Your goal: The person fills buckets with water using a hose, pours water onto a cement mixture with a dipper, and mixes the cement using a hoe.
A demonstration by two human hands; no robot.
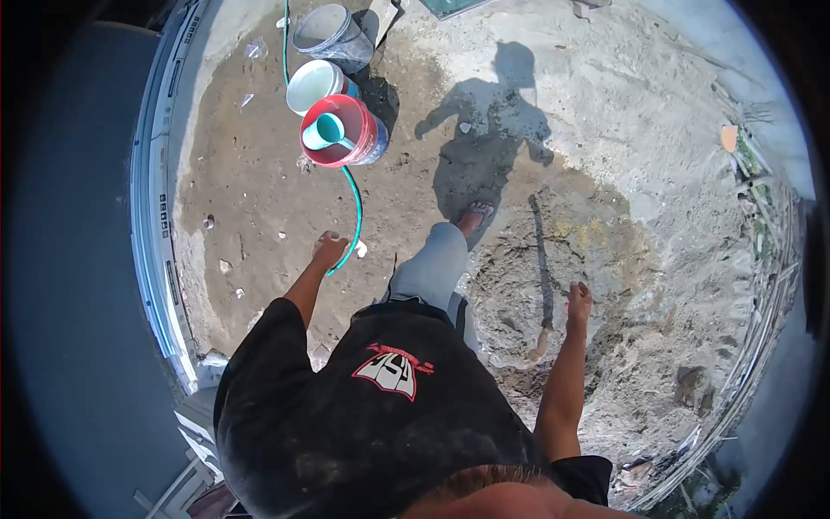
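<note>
My left hand (330,248) hangs over the damp ground, its fingers loosely bent and apart with nothing visible in them. Just beside it runs a green hose (359,208), which passes out of sight near my forearm. On the other side, my right hand (579,301) is loosely curled, with no object showing in it. It hangs above a rough patch of wet sandy mix (510,277). A long dark-shafted tool (541,251) with a tan end lies on that patch, left of my right hand and apart from it; its kind is unclear.
Ahead to the left stand a red-rimmed bucket (373,138) with a light-blue dipper (325,130) inside, a white bucket (298,91) and a grey bucket (346,48). Long wrapped panels (160,216) line the left side. Sticks and rubble (765,285) edge the right.
</note>
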